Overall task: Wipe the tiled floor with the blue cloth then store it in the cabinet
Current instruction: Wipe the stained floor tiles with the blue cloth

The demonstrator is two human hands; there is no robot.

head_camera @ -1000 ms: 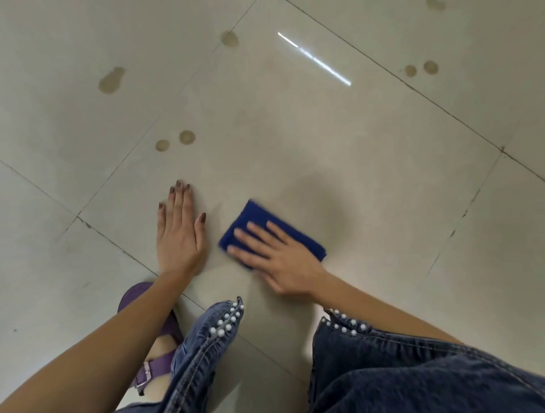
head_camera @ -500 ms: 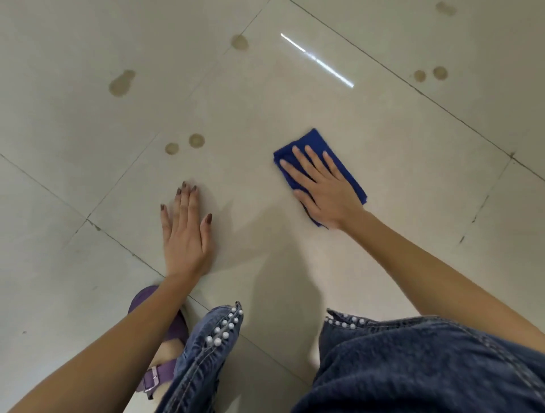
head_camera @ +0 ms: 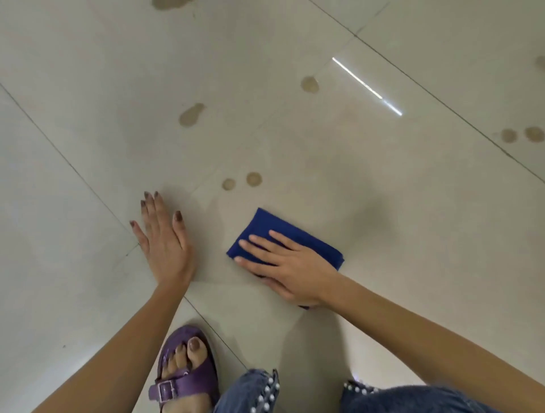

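Note:
A folded blue cloth (head_camera: 274,228) lies flat on the pale tiled floor (head_camera: 398,221). My right hand (head_camera: 290,266) presses down on it with the fingers spread and pointing left, covering its near half. My left hand (head_camera: 165,241) rests flat on the floor to the left of the cloth, palm down, fingers apart, holding nothing. Brown stains mark the tiles beyond the hands: two small round spots (head_camera: 253,179), a longer smear (head_camera: 191,115) and another spot (head_camera: 309,85).
More brown spots (head_camera: 522,135) sit at the far right, and a stain (head_camera: 168,3) touches the top edge. My foot in a purple sandal (head_camera: 182,374) and my knees in pearl-trimmed jeans (head_camera: 256,392) fill the bottom. Dark grout lines cross the floor diagonally.
My right hand has dragged the blue cloth back toward me and to the left from its far reach half a second ago. The left hand stays planted; the view has tilted down.

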